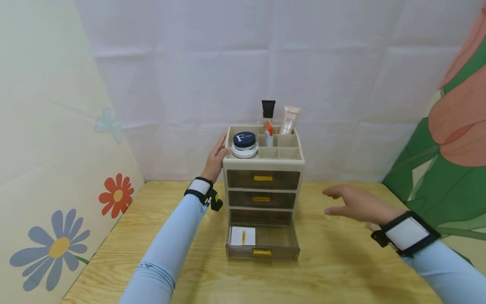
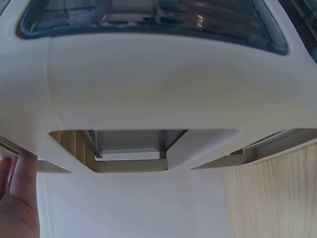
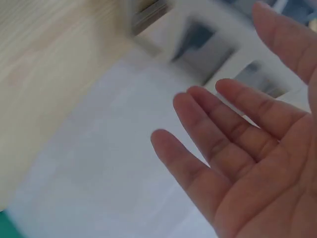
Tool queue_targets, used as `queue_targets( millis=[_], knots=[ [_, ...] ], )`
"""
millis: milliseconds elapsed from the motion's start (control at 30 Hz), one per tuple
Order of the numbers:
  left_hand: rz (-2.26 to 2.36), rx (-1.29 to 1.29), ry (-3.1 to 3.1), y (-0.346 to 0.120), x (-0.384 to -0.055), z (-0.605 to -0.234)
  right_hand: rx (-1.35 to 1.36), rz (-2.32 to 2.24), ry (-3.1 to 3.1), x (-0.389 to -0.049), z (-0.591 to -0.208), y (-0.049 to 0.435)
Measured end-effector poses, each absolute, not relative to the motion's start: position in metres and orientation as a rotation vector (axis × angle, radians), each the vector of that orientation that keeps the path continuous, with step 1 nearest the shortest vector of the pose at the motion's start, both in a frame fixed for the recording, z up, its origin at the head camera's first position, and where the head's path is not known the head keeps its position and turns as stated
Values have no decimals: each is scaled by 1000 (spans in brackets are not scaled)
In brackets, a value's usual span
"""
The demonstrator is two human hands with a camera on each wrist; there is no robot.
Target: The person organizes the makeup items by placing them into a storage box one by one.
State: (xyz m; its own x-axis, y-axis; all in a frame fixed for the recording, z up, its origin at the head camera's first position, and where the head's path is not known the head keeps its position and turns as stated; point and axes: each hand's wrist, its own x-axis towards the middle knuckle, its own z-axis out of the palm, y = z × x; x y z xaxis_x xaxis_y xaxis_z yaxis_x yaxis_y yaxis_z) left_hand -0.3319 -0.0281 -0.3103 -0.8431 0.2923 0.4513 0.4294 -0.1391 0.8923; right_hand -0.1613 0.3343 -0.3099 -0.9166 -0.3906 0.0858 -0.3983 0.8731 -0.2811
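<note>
A cream drawer organizer stands on the table with its bottom drawer pulled out and its two upper drawers closed. My left hand rests against the organizer's upper left side, its thumb by the top rim and its fingers extended along the side. Only part of this hand appears at the left edge of the left wrist view. To the right of the organizer, my right hand is held in the air with nothing in it. The right wrist view shows its fingers spread and nearly straight.
On top sit a dark-lidded round jar, a black-capped tube, a pink BB cream tube and a small red-tipped tube. A white square packet lies in the open drawer. A white cloth hangs behind the wooden table.
</note>
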Motion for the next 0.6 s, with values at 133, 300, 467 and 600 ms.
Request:
queue_targets(
  millis=[133,300,467,600],
  knots=[
    [-2126,-833,-1994,-31,-332,-310,549,482,-3014,-167,-327,371],
    [-2144,-825,-1993,-32,-331,-309,459,459,-3049,-174,-351,414],
    [-2165,-826,-1982,-35,-330,-309,367,467,-3123,-180,-375,444],
    [-2173,-826,-1968,-38,-328,-309,286,529,-3151,-182,-390,458]
  ],
)
